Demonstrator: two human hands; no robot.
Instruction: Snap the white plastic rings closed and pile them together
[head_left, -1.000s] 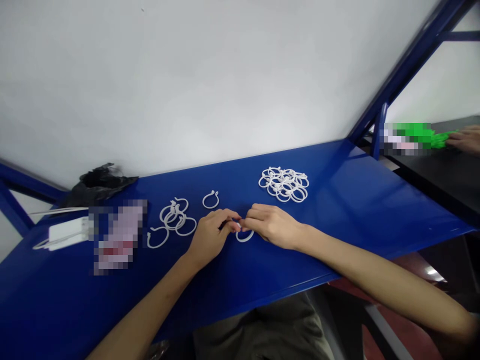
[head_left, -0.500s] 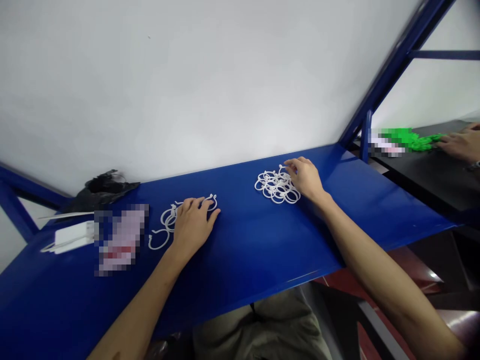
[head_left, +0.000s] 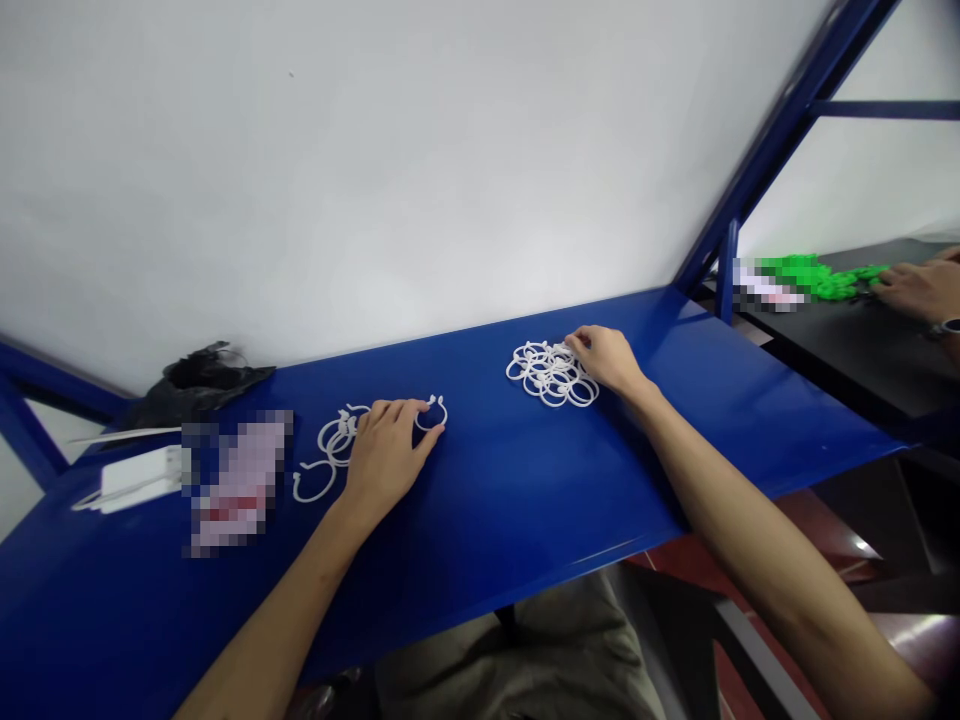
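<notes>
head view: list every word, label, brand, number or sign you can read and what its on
No readable text anywhere.
White rings: no lettering visible.
White box on the left: the marks at its right end are too small to read.
Pink-and-red item beside it: pixelated, unreadable.
Pale item by the green pieces: also pixelated, unreadable.
Co-worker's watch: too small to read.

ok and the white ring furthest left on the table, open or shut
Open: the white ring has its two ends standing apart, with a gap between them.
</notes>
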